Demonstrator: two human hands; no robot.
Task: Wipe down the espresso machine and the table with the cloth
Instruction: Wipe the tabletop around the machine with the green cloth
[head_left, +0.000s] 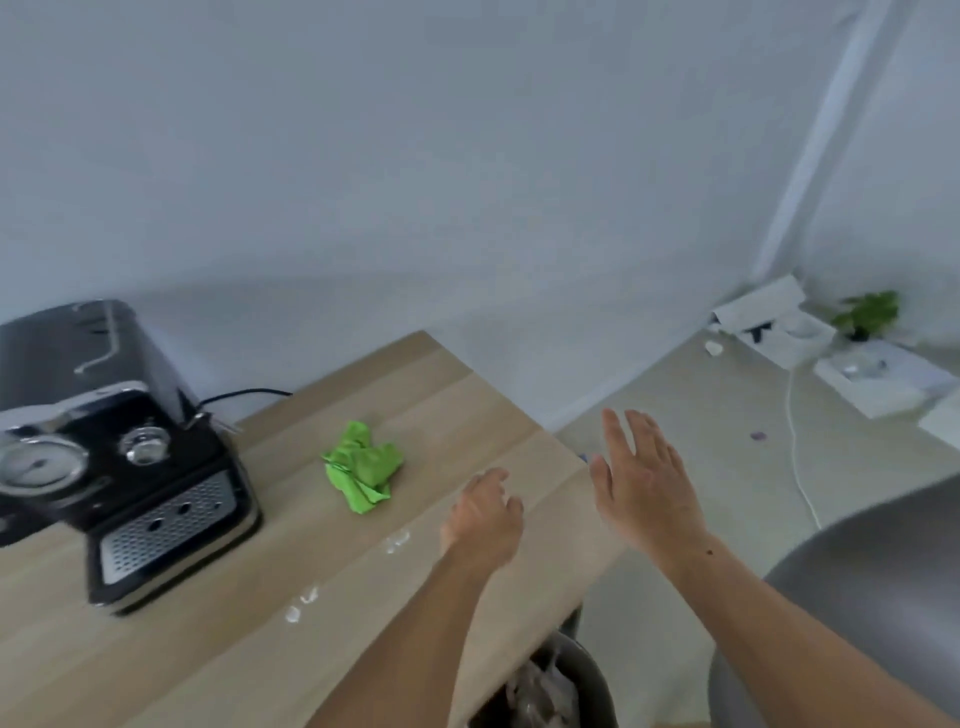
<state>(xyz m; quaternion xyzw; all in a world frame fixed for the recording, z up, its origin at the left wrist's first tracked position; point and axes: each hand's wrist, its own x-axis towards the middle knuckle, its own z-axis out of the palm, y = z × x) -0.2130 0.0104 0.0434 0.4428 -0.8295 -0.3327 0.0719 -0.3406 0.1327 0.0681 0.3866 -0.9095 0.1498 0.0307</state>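
Table (441, 400) holds cloth (363, 467); espresso machine (124, 452) (cropped left)

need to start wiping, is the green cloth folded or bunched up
Bunched up: the cloth lies crumpled in a lump on the table.
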